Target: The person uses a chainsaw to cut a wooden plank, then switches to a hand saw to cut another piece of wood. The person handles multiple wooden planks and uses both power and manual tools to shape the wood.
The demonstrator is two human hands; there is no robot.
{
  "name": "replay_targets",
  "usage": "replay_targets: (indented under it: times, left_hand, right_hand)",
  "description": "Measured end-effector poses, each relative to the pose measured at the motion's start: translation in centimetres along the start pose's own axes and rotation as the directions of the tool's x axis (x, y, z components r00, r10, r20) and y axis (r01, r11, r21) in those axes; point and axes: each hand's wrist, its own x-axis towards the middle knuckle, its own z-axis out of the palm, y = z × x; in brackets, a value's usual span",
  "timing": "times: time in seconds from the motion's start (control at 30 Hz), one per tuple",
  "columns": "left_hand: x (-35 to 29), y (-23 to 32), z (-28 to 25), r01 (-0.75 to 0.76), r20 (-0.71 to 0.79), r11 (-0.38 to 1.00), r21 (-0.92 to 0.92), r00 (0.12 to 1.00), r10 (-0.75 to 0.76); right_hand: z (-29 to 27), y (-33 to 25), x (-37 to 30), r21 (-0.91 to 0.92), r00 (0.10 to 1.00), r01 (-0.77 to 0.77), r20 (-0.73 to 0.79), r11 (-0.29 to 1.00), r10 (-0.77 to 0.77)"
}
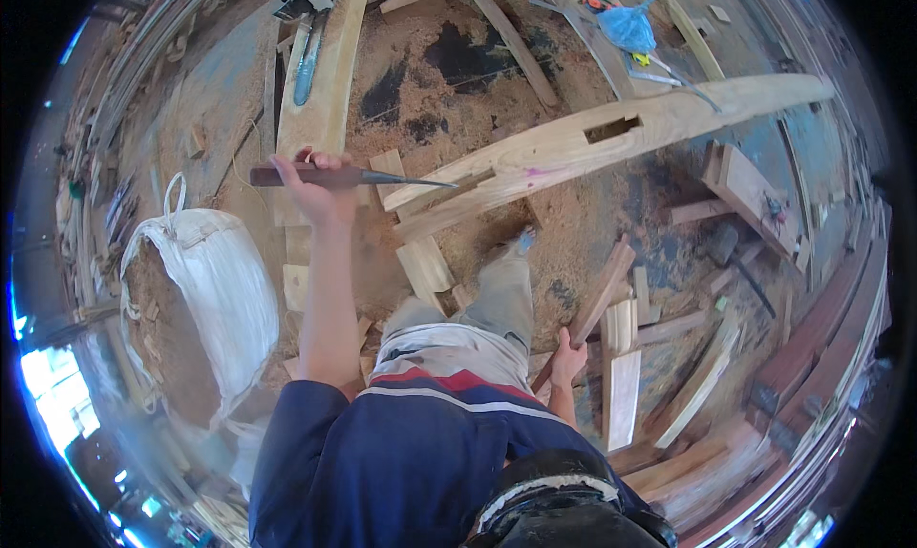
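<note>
My left hand point(320, 190) is closed round the wooden handle of a chisel point(411, 179). The chisel lies almost level, its narrow metal blade pointing right toward a slot point(460, 191) in the near end of a long pale timber beam point(535, 166). Whether the tip touches the wood cannot be told. A second, deeper rectangular hole point(612, 129) is cut farther along the beam. Low on the right, my right hand point(569, 359) grips a brown length of wood point(606, 283), slanting up and away from me.
Left of me stands a white sack point(229, 295) of shavings. A chainsaw point(306, 56) rests on a plank beyond my left hand. At the far right lies a blue plastic bag point(628, 27). Offcuts and sawdust cover the floor; a black-headed hammer point(723, 244) lies to the right.
</note>
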Motion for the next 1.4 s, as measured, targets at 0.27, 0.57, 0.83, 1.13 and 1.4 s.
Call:
replay_targets:
  times: [0.27, 0.57, 0.83, 1.13, 1.4]
  left_hand:
    - [2.9, -1.8, 13.6, -0.134, 0.054, 0.983, -0.125, 0.988, 0.141]
    - [11.1, -5.9, 19.7, -0.395, -0.120, 0.911, 0.118, 0.905, 0.408]
    - [31.8, -13.4, 18.8, -0.341, -0.024, 0.799, 0.494, 0.914, 0.405]
    - [48.4, -22.6, 16.7, -0.069, -0.101, 0.966, 0.250, 0.990, 0.097]
    - [53.8, -32.1, 13.6, 0.193, -0.138, 0.909, 0.371, 0.979, -0.151]
  right_hand:
    - [-5.1, -14.8, 15.2, -0.057, 0.972, 0.228, 0.072, 0.972, -0.224]
    - [-2.9, -31.9, 24.4, -0.232, 0.923, 0.358, 0.232, 0.905, -0.306]
    - [10.1, -50.2, 28.8, -0.328, 0.932, 0.309, 0.293, 0.893, -0.215]
    - [21.8, -71.7, 30.8, -0.547, 0.883, 0.425, 0.426, 0.721, -0.197]
    - [26.1, -79.4, 32.8, -0.490, 0.820, 0.527, 0.508, 0.694, -0.265]
